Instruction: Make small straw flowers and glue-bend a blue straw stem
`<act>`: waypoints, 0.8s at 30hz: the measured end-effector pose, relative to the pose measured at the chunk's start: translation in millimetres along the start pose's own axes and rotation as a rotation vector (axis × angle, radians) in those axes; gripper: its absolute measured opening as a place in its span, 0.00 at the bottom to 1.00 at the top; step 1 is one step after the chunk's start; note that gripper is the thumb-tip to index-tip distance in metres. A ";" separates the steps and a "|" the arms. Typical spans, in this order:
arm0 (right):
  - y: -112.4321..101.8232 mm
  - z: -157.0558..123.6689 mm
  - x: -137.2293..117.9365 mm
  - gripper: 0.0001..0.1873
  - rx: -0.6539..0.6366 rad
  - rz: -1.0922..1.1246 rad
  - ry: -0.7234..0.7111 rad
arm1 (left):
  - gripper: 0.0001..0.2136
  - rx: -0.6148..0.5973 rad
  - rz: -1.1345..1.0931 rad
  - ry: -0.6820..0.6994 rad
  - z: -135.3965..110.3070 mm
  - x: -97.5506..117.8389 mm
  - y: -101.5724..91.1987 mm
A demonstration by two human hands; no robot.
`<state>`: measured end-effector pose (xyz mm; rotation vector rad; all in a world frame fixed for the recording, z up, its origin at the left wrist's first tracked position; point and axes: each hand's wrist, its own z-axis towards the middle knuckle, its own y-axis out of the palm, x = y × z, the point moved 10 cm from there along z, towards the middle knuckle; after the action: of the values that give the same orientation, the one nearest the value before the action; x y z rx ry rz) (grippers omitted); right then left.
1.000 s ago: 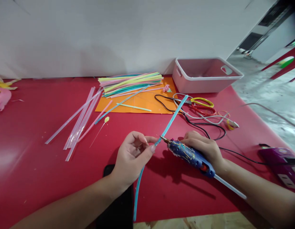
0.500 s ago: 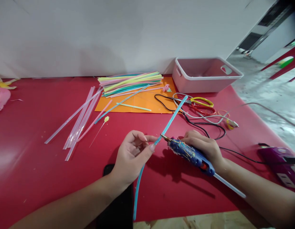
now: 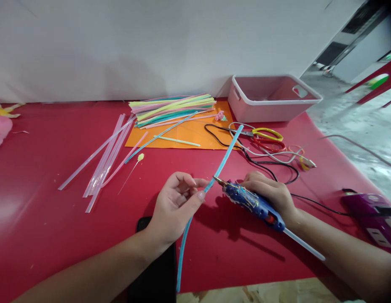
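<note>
Between thumb and fingers, my left hand [image 3: 179,206] pinches a blue pipe cleaner [image 3: 227,155]. Its upper end slants up to the right, and its lower end hangs toward the table's front edge. My right hand [image 3: 273,195] is wrapped round a blue hot glue gun [image 3: 252,201] with dried glue on its body. The metal nozzle meets the pipe cleaner just above my left fingertips. A clear glue stick [image 3: 304,243] sticks out of the gun's back. Beneath my left forearm lies a black phone-like slab [image 3: 154,273], partly hidden.
A bundle of coloured pipe cleaners [image 3: 173,110] lies on an orange sheet [image 3: 145,141]. Clear glue sticks [image 3: 108,158] lie to its left, near a yellow-tipped thin stem [image 3: 140,157]. Right are scissors [image 3: 267,134], tangled cables [image 3: 261,162], a pink basket [image 3: 268,110] and a purple power strip [image 3: 369,210].
The upper end of the blue pipe cleaner has swung slightly to the left. Both hands and the glue gun stay almost where they were.
</note>
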<state>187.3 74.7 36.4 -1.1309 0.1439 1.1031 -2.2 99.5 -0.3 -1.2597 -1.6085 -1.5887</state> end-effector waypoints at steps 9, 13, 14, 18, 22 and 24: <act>-1.3 1.2 -0.1 0.09 0.011 -0.003 0.016 | 0.11 -0.014 0.022 0.033 0.0 2.3 -0.3; 0.5 1.2 -0.3 0.09 -0.005 -0.012 0.005 | 0.10 -0.028 0.020 0.028 0.5 1.8 1.9; 0.5 1.2 -0.4 0.08 -0.005 -0.013 0.004 | 0.11 -0.027 0.019 0.024 0.6 1.5 2.1; -1.3 1.4 1.2 0.08 0.011 -0.019 0.024 | 0.12 -0.011 0.022 0.018 0.0 2.1 1.6; -2.4 1.2 2.7 0.10 0.020 -0.023 0.039 | 0.12 -0.002 0.019 0.012 -1.3 1.1 -0.4; -2.5 0.7 3.2 0.10 0.019 -0.027 0.040 | 0.12 -0.014 0.012 0.010 -1.9 0.0 -0.6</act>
<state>190.5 77.3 36.4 -1.1356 0.1701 1.0535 -3.1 97.7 -0.3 -1.2640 -1.5835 -1.5993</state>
